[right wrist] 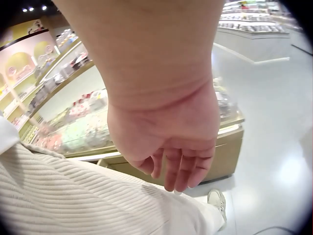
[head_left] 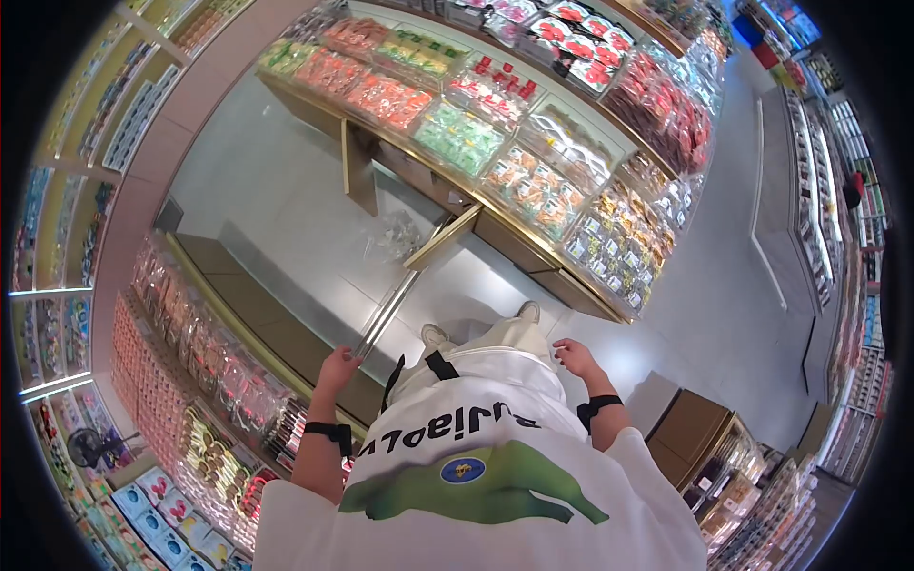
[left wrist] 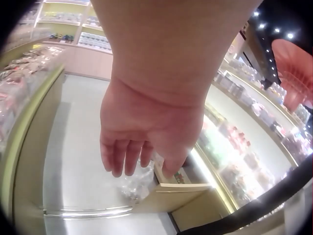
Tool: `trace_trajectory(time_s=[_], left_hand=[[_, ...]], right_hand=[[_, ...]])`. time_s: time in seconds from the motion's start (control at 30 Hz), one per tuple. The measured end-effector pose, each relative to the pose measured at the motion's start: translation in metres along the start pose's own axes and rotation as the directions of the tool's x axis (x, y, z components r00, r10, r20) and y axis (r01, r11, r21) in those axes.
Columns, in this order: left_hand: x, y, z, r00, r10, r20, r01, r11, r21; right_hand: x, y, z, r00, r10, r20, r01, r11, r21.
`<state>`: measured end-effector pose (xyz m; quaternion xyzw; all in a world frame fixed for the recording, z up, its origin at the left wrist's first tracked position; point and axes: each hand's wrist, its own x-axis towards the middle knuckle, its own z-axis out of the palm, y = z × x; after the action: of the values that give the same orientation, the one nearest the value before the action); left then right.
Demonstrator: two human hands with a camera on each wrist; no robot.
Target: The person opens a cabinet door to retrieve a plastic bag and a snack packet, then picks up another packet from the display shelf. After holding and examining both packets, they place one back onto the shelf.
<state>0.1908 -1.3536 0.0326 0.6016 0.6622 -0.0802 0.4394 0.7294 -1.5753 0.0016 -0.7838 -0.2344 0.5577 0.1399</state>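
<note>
My left hand [head_left: 336, 369] hangs beside my body with nothing in it, fingers loosely bent in the left wrist view. The low wooden counter edge on the left is nearest to it in the head view. My right hand [head_left: 576, 357] also hangs loose at the other side, holding nothing, close by the light corduroy trousers [right wrist: 88, 191]. Ahead of the feet, an open wooden cabinet door [head_left: 443, 236] juts from the base of the display counter [head_left: 533, 224]. A clear plastic bag [head_left: 393, 236] with contents lies on the floor by that opening.
A second door [head_left: 359, 167] sticks out farther along the same base. Bins of packaged goods [head_left: 466, 133] fill the counter top. Another stocked counter [head_left: 209, 333] runs along the left. A metal floor track [head_left: 386, 309] crosses the tiles. A brown cabinet [head_left: 690, 433] stands at the right.
</note>
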Motion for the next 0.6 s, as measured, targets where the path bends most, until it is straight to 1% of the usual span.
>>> trace_trajectory(time_s=[0.03,0.07,0.13,0.17,0.2,0.23,0.3,0.37,0.47,0.53,0.57,0.6], left_hand=[[-0.004,-0.014,-0.006,0.999,-0.03,-0.012,0.029,0.997,-0.073],[-0.004,-0.029,-0.008,0.999,-0.04,-0.022,0.038,0.995,-0.093],[-0.003,-0.055,-0.006,1.0,-0.01,-0.006,0.009,0.978,-0.206],[0.0,-0.068,-0.003,1.0,-0.023,-0.014,0.02,0.974,-0.227],[0.004,-0.078,-0.001,0.999,-0.001,-0.044,-0.009,0.971,-0.238],[0.005,-0.087,-0.001,0.997,0.019,-0.071,-0.036,0.969,-0.245],[0.013,-0.099,-0.002,0.998,0.0,-0.069,-0.022,0.952,-0.305],[0.018,-0.098,-0.014,0.998,-0.02,-0.061,-0.003,0.934,-0.357],[0.017,-0.091,-0.04,0.999,-0.033,-0.016,0.026,0.939,-0.343],[0.02,-0.082,-0.067,0.999,-0.043,0.005,0.042,0.946,-0.322],[0.025,-0.081,-0.081,0.998,-0.059,0.012,0.06,0.946,-0.319],[0.031,-0.08,-0.094,0.995,-0.083,0.049,0.093,0.959,-0.269]], right_hand=[[0.007,-0.022,0.005,0.998,-0.07,0.001,0.07,0.997,-0.044],[0.013,-0.051,0.009,0.99,-0.144,0.0,0.143,0.986,-0.085],[0.02,-0.095,0.016,0.988,-0.152,0.018,0.153,0.982,-0.11],[0.025,-0.114,0.02,0.982,-0.187,0.035,0.189,0.977,-0.099],[0.03,-0.132,0.024,0.974,-0.221,0.053,0.225,0.97,-0.086],[0.036,-0.145,0.029,0.97,-0.237,0.047,0.241,0.964,-0.115],[0.049,-0.17,0.039,0.961,-0.268,0.065,0.275,0.951,-0.141],[0.06,-0.196,0.052,0.952,-0.292,0.087,0.303,0.94,-0.158],[0.081,-0.228,0.079,0.955,-0.276,0.109,0.293,0.935,-0.199],[0.107,-0.248,0.104,0.937,-0.317,0.149,0.341,0.923,-0.178],[0.118,-0.264,0.12,0.938,-0.307,0.163,0.334,0.926,-0.176],[0.132,-0.28,0.138,0.933,-0.306,0.188,0.337,0.926,-0.168]])
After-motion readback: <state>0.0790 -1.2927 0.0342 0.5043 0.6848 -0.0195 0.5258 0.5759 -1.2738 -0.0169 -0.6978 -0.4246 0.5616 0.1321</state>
